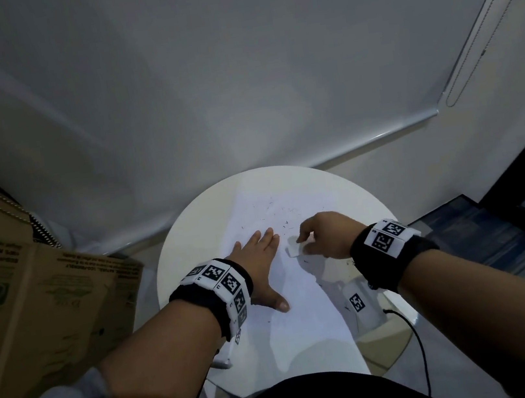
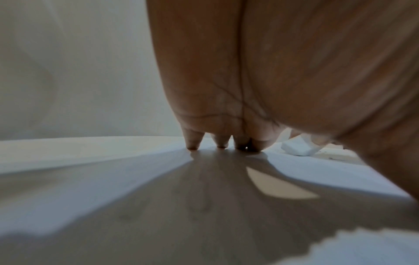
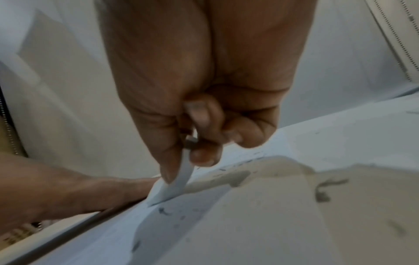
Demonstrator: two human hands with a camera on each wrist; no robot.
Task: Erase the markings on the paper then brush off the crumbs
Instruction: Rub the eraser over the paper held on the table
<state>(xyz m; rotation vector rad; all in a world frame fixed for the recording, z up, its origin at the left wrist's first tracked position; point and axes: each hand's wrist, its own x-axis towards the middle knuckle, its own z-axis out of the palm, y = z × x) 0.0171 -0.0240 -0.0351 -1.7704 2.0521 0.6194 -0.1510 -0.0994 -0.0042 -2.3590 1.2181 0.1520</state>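
A white sheet of paper [image 1: 305, 315] lies on a round white table [image 1: 191, 230]. My left hand [image 1: 262, 250] presses flat on the sheet, fingers straight and spread; its fingertips [image 2: 192, 145] touch the paper [image 2: 113, 179]. Just right of it, my right hand [image 1: 308, 239] pinches a small white eraser [image 1: 293, 250], whose lower edge meets the sheet. The eraser [image 3: 172, 184] shows between thumb and fingers in the right wrist view, and the eraser [image 2: 297, 148] is also beyond the left palm. Dark crumbs [image 1: 274, 217] lie scattered past the hands, and more crumbs [image 3: 163, 211] lie beside the eraser.
A cardboard box [image 1: 31, 301] stands close on the left of the table. A small white block with a printed marker [image 1: 360, 303] sits on the table under my right wrist, with a black cable [image 1: 415, 339] running off it. A white wall rises behind.
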